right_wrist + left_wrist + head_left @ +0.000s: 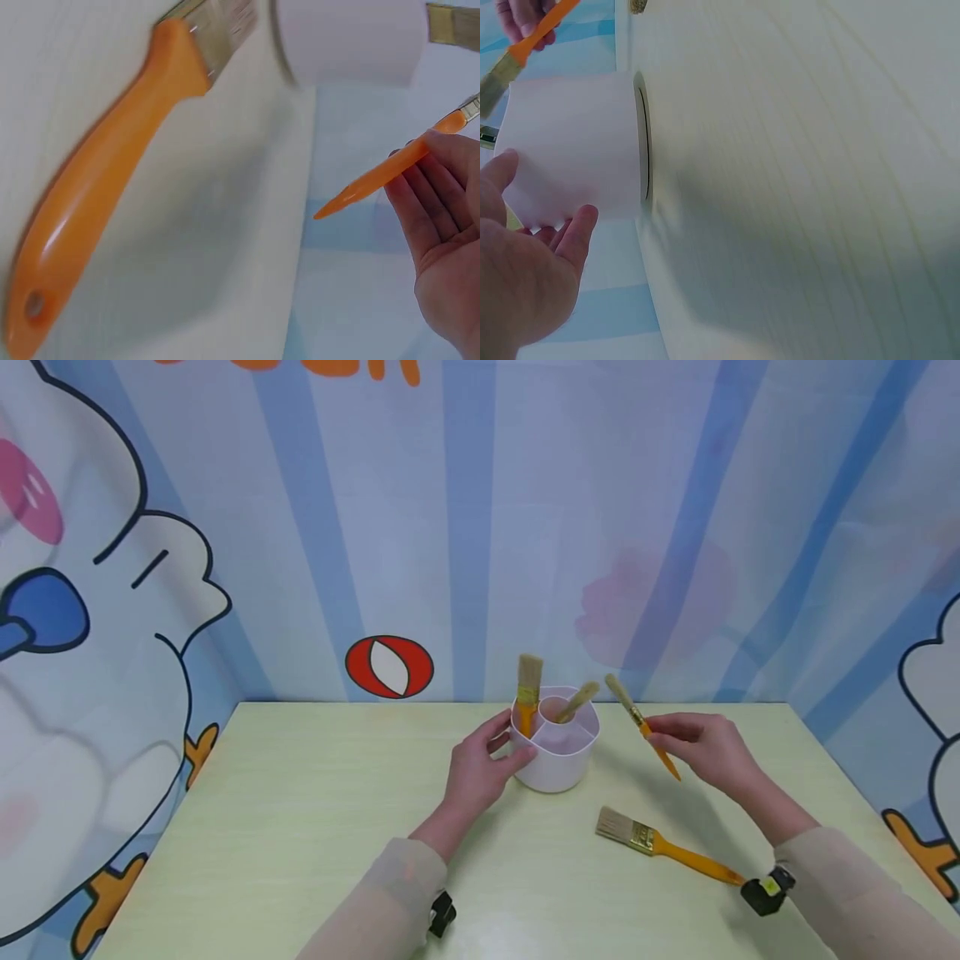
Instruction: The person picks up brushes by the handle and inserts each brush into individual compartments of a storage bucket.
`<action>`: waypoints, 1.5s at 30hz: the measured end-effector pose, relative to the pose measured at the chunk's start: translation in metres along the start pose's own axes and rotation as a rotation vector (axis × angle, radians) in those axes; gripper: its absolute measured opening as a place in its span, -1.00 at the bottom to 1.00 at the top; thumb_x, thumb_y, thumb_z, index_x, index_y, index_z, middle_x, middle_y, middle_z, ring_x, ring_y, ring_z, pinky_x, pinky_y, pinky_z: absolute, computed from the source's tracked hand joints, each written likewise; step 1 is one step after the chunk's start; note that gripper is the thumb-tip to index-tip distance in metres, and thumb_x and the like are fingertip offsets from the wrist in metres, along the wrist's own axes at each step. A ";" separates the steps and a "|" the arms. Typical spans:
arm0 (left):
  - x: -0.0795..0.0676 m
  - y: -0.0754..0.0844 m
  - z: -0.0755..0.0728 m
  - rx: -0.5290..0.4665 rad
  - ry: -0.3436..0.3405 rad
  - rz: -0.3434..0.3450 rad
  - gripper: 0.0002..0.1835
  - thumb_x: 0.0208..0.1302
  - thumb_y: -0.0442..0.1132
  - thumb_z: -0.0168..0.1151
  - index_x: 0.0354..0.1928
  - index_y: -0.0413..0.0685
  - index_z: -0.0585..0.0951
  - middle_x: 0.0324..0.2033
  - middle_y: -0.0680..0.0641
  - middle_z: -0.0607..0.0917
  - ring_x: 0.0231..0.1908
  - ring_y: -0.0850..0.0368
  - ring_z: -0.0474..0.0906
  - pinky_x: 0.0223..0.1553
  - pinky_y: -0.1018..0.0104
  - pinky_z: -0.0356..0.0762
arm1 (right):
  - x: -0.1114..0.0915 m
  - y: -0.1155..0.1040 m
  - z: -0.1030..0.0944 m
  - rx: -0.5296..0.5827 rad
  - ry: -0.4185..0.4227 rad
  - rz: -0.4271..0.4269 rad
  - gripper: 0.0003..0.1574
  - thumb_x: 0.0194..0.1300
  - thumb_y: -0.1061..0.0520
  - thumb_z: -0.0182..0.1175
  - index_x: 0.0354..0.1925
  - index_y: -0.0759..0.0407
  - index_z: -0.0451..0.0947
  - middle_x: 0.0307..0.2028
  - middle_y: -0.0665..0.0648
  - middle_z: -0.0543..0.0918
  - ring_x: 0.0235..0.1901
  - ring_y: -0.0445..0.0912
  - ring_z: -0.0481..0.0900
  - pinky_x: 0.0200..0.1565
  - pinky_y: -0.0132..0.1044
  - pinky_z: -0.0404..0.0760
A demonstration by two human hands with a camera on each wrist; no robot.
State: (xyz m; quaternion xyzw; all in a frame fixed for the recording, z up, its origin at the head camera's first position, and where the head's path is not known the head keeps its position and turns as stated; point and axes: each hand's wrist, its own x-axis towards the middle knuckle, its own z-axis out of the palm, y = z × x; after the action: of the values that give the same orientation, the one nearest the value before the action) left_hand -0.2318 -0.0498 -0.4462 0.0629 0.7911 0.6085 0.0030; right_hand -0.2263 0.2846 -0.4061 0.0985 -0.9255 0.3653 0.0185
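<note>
A white round divided holder (555,774) stands upright at the far side of the table, gripped at its left by my left hand (482,766). In the left wrist view, the thumb and fingers lie against the holder's wall (577,142). One paintbrush (529,679) stands bristles up in its left compartment; another brush (582,697) leans in the round middle cup. Right of the holder, my right hand (707,748) pinches an orange-handled paintbrush (379,174) by the handle, raised above the table with bristles up. A wide paintbrush (693,860) lies flat in front, bristles to the left.
The pale wooden table (300,827) ends at a blue striped cartoon backdrop (397,527) just behind the holder. The lying brush's handle end is close to the black camera (767,892) on the right wrist.
</note>
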 end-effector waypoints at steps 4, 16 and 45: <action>-0.001 0.000 0.001 0.004 0.005 0.003 -0.28 0.39 -0.13 0.51 0.55 0.12 0.48 0.50 -0.03 0.52 0.41 -0.12 0.54 0.21 0.06 0.70 | 0.002 -0.012 -0.001 0.108 -0.021 0.034 -0.41 0.55 -0.09 0.31 0.33 0.25 0.64 0.08 0.22 0.81 0.06 -0.08 0.77 0.21 0.07 0.71; -0.002 0.003 0.005 0.019 0.026 -0.013 -0.27 0.38 -0.13 0.51 0.55 0.15 0.49 0.49 0.00 0.53 0.41 -0.10 0.54 0.22 0.06 0.70 | 0.014 -0.037 0.005 0.407 -0.132 0.055 -0.35 0.57 -0.10 0.29 0.37 0.29 0.58 0.16 0.22 0.78 0.09 -0.12 0.78 0.36 0.05 0.60; -0.005 0.002 0.007 0.028 0.049 -0.003 -0.28 0.40 -0.09 0.50 0.55 0.11 0.49 0.48 -0.03 0.54 0.39 -0.11 0.57 0.23 0.04 0.69 | 0.064 -0.061 0.031 0.898 0.127 0.032 -0.50 0.50 0.09 0.35 0.27 0.32 0.60 -0.12 -0.07 0.86 -0.08 -0.20 0.83 0.07 -0.39 0.75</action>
State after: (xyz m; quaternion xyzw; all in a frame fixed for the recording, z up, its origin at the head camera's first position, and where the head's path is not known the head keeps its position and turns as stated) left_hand -0.2261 -0.0434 -0.4458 0.0471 0.7995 0.5986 -0.0163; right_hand -0.2763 0.2096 -0.3809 0.0599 -0.6737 0.7361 0.0253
